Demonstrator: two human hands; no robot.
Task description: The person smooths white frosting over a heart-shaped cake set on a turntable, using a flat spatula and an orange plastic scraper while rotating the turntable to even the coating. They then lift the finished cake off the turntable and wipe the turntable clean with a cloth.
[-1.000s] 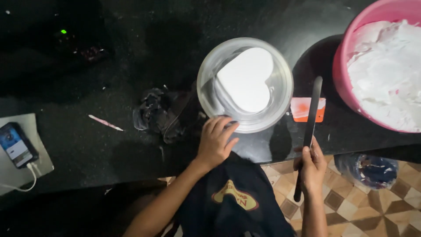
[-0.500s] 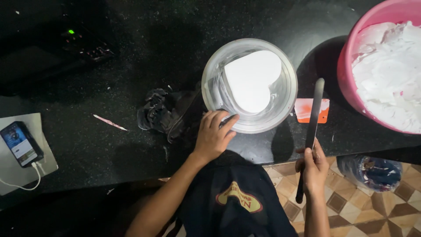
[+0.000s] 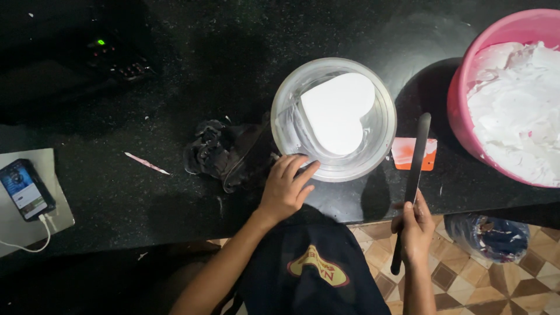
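One clear round bowl (image 3: 333,119), holding a white heart-shaped cake (image 3: 337,112), is set on the black counter (image 3: 175,87) directly ahead of the left hand (image 3: 286,189), whose spread fingers rest on its near rim. The long dark spatula (image 3: 413,175) is clamped in the right hand (image 3: 415,227), its long axis pointing away from the person, blade just right of the bowl.

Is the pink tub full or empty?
Nearly full: the pink tub holds heaped white material close to its rim.
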